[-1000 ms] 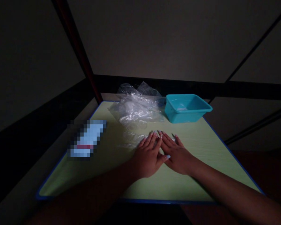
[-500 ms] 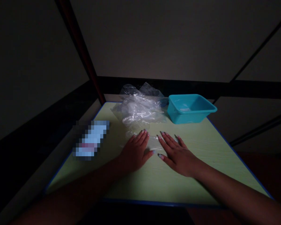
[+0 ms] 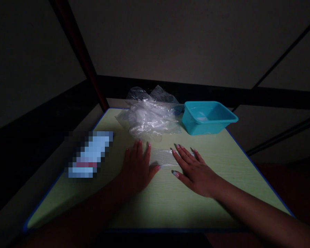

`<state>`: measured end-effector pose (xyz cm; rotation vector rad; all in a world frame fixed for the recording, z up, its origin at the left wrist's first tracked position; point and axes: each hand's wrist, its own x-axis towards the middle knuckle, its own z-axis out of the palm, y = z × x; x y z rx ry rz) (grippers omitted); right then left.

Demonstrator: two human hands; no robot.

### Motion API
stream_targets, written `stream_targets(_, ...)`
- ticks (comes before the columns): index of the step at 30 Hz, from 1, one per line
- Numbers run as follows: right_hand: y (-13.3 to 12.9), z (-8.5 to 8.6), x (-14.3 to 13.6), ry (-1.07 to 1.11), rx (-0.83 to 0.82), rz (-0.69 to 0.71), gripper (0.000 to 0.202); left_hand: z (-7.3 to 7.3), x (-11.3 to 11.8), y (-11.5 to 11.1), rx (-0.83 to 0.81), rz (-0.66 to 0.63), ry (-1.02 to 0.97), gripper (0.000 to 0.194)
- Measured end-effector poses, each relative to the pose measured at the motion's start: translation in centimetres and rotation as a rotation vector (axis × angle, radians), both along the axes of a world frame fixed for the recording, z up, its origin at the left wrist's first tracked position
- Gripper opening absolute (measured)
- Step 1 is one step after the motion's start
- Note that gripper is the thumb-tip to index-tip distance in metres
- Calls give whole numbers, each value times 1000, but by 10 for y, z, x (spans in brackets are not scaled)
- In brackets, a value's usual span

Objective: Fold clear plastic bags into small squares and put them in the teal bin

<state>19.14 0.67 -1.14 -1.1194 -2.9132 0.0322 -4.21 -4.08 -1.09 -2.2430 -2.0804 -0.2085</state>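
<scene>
A flat strip of clear plastic, likely a bag (image 3: 162, 157), lies on the pale green table (image 3: 160, 206). My left hand (image 3: 137, 168) rests palm down at its left end, fingers spread and pointing away from me. Over its right end my right hand (image 3: 195, 168) also lies flat, thumb apart from the fingers. Both hands hide the ends of the plastic. Just beyond them sits a heap of crumpled clear plastic bags (image 3: 151, 119).
A turquoise plastic basin (image 3: 209, 127) stands at the back right of the table. Near the left edge lies a pixelated, bluish flat object (image 3: 91, 153) that I cannot identify. The table has a blue rim, and a wall rises behind it.
My left hand has slid left, away from my right hand, showing more of the flat plastic between them. My right hand stays nearly in place. The view has shifted slightly.
</scene>
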Motion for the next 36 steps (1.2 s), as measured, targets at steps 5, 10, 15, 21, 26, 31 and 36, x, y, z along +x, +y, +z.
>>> stream_targets(5,-1,4,-2,-28,-38,-21,67,15,4,2,58,-160,-109,68)
stream_targets(10,-2,7,-4,-21,-55,-28,69,17,10,2,-32,-499,-170,66)
stream_targets(15,-2,12,-6,-35,-90,-37,69,13,14,9,-75,-517,-183,62)
stream_targets(21,-2,16,-7,-40,-109,-45,71,10,14,13,-116,-470,-108,59)
stream_targets(26,4,15,-1,-47,-127,-118,81,9,14,12,-119,-432,-70,57)
stream_targets(31,17,15,18,-86,-131,-217,85,9,14,12,-144,-418,-48,59)
stream_targets(36,27,15,27,-10,-68,-271,84,9,13,12,-134,-424,-33,58)
